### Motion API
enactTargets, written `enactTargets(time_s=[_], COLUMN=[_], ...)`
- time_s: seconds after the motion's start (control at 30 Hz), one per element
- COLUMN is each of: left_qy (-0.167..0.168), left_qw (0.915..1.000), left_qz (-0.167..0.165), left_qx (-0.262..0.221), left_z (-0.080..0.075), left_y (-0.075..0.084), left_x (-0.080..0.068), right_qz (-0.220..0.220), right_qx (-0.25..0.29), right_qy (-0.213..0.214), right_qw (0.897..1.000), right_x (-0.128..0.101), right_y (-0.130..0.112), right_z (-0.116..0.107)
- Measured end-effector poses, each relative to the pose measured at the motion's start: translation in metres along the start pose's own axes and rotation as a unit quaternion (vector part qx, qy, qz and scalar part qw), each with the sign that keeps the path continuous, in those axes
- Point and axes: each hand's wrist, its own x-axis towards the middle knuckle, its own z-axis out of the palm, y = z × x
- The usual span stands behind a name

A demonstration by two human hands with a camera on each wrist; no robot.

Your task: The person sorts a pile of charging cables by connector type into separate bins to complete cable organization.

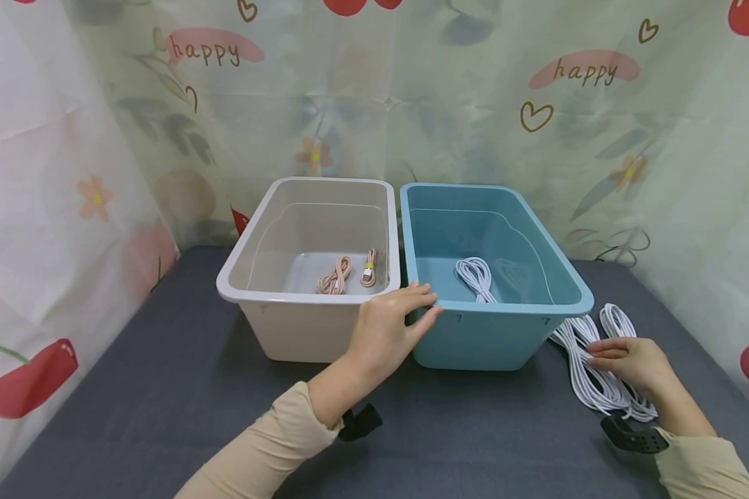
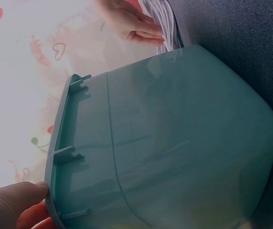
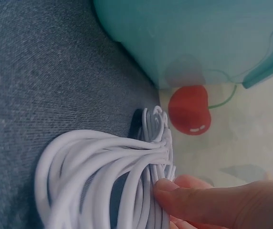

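Note:
A beige bin (image 1: 306, 296) and a blue bin (image 1: 505, 307) stand side by side on a grey cloth table (image 1: 162, 388). Two coiled pink cables (image 1: 335, 275) lie in the beige bin. One coiled white cable (image 1: 476, 277) lies in the blue bin. My left hand (image 1: 406, 312) rests with nearly straight fingers on the blue bin's near left rim (image 2: 55, 157). My right hand (image 1: 624, 360) pinches a bundle of white cables (image 1: 589, 378) lying on the table right of the blue bin. In the right wrist view the thumb (image 3: 213, 200) presses on the white cables (image 3: 103, 162).
A printed curtain (image 1: 374, 104) closes off the back and both sides. A second white coil (image 1: 618, 320) lies behind my right hand. Bare grey cloth stretches along the front and left of the bins. Black camera straps sit on both wrists.

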Motion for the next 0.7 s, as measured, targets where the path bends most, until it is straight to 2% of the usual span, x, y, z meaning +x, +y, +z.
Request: enactTargets(time_s=[0.7], left_qy=[-0.011], left_qw=[0.9999], left_qz=[-0.005], left_qx=[-0.003], left_z=[-0.001], left_y=[0.001], left_x=[0.0], right_qz=[-0.012], right_qx=[0.001], right_qy=[0.028], right_qw=[1.0], right_x=[-0.005], right_y=[-0.016], right_z=[-0.014])
